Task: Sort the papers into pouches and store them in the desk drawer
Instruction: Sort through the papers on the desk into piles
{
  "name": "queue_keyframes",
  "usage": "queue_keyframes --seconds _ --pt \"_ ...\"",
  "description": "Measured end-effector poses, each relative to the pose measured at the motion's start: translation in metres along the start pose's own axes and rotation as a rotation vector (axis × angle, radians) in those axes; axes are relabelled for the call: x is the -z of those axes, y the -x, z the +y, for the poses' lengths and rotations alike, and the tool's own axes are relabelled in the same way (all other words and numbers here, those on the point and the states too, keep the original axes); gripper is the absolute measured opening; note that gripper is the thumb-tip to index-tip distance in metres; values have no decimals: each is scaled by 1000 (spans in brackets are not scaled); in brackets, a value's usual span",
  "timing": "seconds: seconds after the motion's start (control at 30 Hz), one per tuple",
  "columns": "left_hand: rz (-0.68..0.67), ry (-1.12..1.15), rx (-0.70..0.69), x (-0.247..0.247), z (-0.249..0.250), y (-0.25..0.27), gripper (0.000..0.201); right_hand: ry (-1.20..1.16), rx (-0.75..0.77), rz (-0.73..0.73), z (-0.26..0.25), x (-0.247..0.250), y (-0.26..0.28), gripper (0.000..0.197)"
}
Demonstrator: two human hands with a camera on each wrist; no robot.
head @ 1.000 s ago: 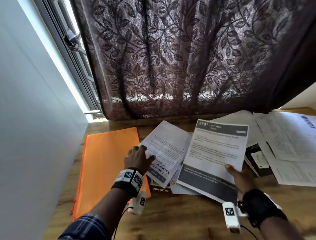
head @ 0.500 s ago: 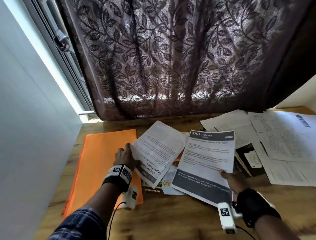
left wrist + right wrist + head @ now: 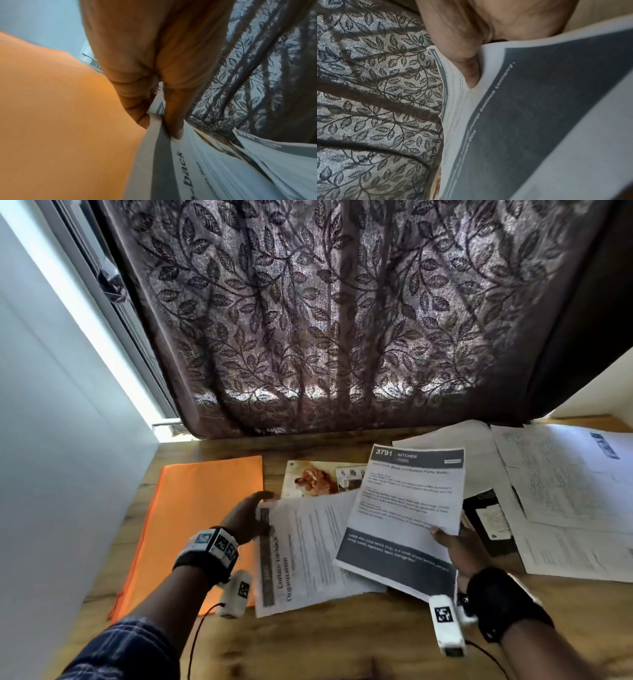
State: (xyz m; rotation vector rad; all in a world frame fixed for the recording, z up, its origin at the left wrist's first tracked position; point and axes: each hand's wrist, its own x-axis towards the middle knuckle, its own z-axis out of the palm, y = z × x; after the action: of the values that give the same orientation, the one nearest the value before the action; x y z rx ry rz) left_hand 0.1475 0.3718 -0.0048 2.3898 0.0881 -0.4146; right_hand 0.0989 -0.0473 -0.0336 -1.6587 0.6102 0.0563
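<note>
An orange pouch [image 3: 191,529] lies flat on the left of the wooden desk [image 3: 325,642]. My left hand [image 3: 251,517] pinches the top left corner of a printed sheet headed "Curtain Tie-back Organization" [image 3: 308,553], thumb on top in the left wrist view [image 3: 173,121], with the sheet [image 3: 197,169] beside the pouch [image 3: 60,121]. My right hand [image 3: 455,542] pinches the right edge of the "3791 Kitchen" sheet [image 3: 407,508], held lifted above the pile; the right wrist view shows the thumb [image 3: 469,67] on that sheet [image 3: 539,121].
A picture of an orange animal [image 3: 315,481] lies uncovered behind the sheets. More white papers [image 3: 565,494] and a black booklet [image 3: 489,518] spread over the right of the desk. A leaf-patterned curtain [image 3: 342,320] hangs behind, a white wall [image 3: 51,440] at left.
My left hand has swung the curtain sheet round and pulled it toward me, uncovering the animal picture. My right hand has lifted the kitchen sheet slightly higher.
</note>
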Motion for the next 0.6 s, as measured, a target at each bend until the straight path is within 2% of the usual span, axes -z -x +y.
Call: queue_keyframes --seconds 0.1,0.2,0.3,0.43,0.53,0.6 --pt "-12 -83 -11 0 15 -7 86 26 -22 -43 0 -8 2 20" --pt "38 -76 -46 3 32 -14 92 108 -18 -73 5 -16 1 20" --pt "142 -61 62 6 46 -15 90 214 -2 -69 7 -15 2 18" --pt "159 75 236 5 45 -7 63 268 32 -51 8 -15 5 18" --pt "87 191 309 3 38 5 38 287 36 -40 11 -17 4 18" --pt "38 295 362 0 31 17 31 300 31 -30 12 -18 3 19"
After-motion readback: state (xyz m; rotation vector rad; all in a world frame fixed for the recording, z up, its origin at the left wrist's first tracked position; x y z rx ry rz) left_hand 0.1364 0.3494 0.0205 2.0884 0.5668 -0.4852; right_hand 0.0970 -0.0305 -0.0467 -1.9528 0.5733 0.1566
